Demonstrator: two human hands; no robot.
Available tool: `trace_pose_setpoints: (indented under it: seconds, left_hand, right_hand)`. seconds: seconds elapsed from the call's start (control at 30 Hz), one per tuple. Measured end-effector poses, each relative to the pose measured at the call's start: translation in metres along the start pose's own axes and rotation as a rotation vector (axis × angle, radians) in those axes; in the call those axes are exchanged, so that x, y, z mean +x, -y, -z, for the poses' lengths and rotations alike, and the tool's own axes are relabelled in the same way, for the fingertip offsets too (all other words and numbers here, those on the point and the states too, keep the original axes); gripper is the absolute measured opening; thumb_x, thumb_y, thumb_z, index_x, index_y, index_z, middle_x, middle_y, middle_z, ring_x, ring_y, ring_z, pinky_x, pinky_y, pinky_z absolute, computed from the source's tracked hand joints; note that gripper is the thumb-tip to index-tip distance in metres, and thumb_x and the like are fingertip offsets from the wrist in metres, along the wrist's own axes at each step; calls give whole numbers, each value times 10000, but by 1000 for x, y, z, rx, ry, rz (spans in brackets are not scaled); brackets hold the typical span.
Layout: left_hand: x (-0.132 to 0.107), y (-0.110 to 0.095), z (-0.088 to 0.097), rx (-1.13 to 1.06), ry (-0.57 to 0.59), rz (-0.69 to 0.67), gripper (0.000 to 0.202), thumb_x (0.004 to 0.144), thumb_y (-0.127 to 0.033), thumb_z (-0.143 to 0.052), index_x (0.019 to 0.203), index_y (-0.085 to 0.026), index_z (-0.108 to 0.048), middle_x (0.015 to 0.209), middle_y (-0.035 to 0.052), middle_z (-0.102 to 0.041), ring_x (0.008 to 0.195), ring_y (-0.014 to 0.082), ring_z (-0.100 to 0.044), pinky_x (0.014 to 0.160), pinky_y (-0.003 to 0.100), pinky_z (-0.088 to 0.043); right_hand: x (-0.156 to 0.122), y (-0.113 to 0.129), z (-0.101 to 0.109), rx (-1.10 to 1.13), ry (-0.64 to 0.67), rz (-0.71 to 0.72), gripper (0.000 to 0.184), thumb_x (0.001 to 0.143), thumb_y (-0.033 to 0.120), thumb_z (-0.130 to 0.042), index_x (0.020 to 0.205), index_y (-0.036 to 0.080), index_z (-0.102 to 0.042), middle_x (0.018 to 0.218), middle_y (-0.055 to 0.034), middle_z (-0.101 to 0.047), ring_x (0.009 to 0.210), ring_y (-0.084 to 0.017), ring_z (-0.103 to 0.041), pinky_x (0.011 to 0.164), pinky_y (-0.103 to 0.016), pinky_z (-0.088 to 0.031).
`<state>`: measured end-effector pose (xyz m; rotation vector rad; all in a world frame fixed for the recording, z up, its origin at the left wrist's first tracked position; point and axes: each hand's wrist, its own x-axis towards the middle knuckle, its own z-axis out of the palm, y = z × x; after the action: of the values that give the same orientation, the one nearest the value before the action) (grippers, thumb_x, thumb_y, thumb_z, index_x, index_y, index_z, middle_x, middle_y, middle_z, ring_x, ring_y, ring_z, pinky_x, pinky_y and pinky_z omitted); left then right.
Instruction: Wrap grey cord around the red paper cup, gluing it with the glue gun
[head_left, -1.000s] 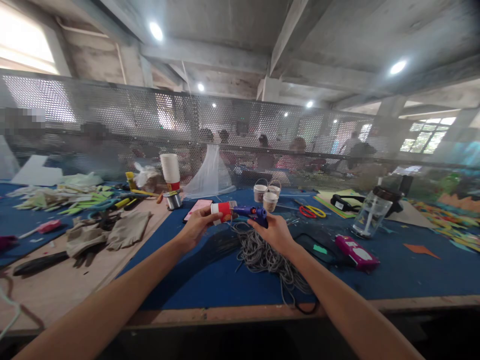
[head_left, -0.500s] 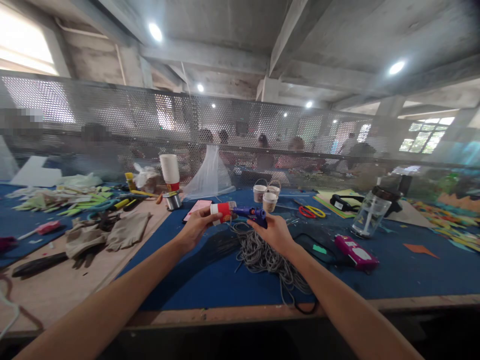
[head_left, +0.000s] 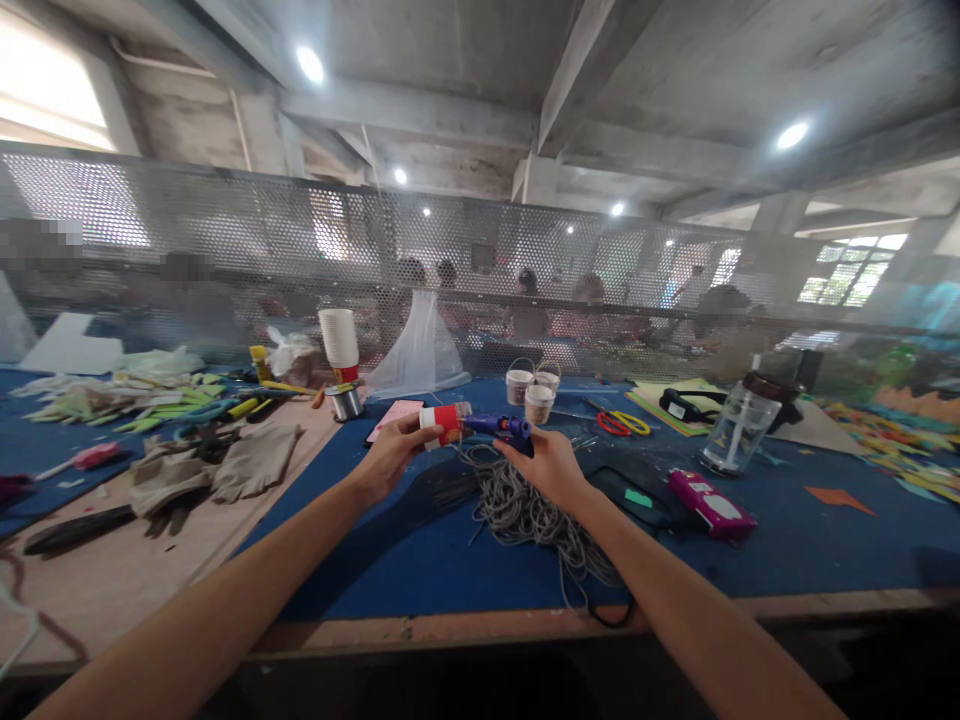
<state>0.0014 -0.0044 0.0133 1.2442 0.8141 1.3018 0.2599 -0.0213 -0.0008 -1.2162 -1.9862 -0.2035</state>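
My left hand (head_left: 394, 452) is closed around a red and white paper cup (head_left: 448, 424), which lies on its side in the air with one end toward the right. In my right hand (head_left: 551, 462) is a blue glue gun (head_left: 510, 428), gripped by its handle. Its nozzle points left and meets the cup's right end; whether it touches cannot be made out. Beneath the gun a tangled heap of grey cord (head_left: 525, 510) rests on the blue table mat (head_left: 360, 570). A pink-screened phone (head_left: 394, 412) lies behind my left hand.
Three small buckets (head_left: 538, 402) stand beyond the cord, with red and yellow scissors (head_left: 626, 423) to their right. A purple box (head_left: 711, 503) and a clear jar (head_left: 739, 430) are farther right. Gloves (head_left: 255, 462), a wire spool (head_left: 346, 402) and stacked cups (head_left: 339, 338) are left.
Almost nothing differs. Both hands keep the cup and glue gun in nearly the same position.
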Motion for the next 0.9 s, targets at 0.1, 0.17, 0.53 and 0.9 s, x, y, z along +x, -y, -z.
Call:
trace_pose_setpoints:
  seconds: [0.1,0.17,0.53,0.9]
  left_hand:
    - [1,1,2,2,-2,-5,298,708,-262,-836,978,-151,-781,975,99,-784,877,213,-704,868,330,-521]
    - [1,2,2,-2,-8,-7,285,709,-251,-834,971,-150,-783,984,104,-783,879,215,-703,867,330,-521]
    - [4,3,5,-39,-9,-12,309,696,-248,-851,980,-156,-773,988,86,-781,867,193,-699,872,316,-526]
    - [4,5,8,-33,-10,-19,309,698,-262,-845,984,-169,-776,959,77,-779,833,190,-693,843,322,-525]
  right_hand:
    - [0,-1,-1,-4,-3,2,428,932,589,-560,1034,214,-738,696,-46,-731,609,-207,-670,584,-256,-394]
    - [0,-1,-1,4,5,2,422,933,588,-560,1039,221,-740,695,-43,-732,611,-206,-672,583,-255,-394]
    - [0,1,2,43,29,0,404,935,565,-566,1054,219,-737,699,-40,-729,621,-209,-678,581,-253,-399]
    - [-1,2,2,59,52,-15,391,933,562,-563,1025,221,-730,718,-41,-739,645,-216,-689,605,-257,-419]
